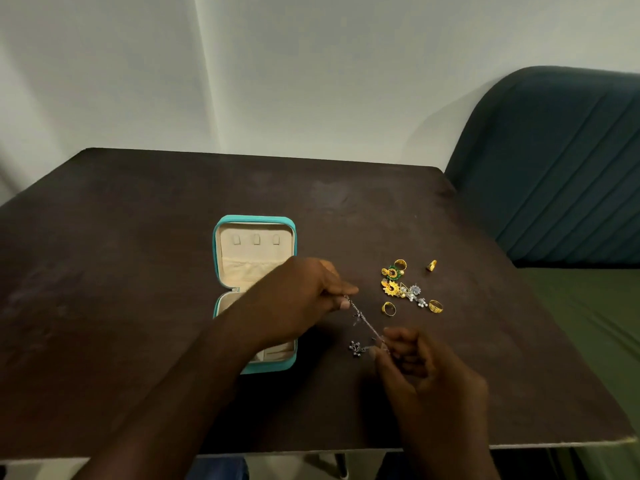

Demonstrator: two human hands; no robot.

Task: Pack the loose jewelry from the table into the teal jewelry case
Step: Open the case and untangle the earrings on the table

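Note:
The teal jewelry case lies open on the dark table, its cream lining showing; my left forearm hides much of its lower half. A thin silver chain is stretched just above the table between my two hands. My left hand pinches its upper end, to the right of the case. My right hand pinches the lower end, where small beads dangle. A pile of gold, green and silver earrings and several gold rings lies right of the chain.
A teal upholstered chair back stands past the table's right edge, with a green surface below it. A pale wall runs behind the table. The table's near edge is just below my right hand.

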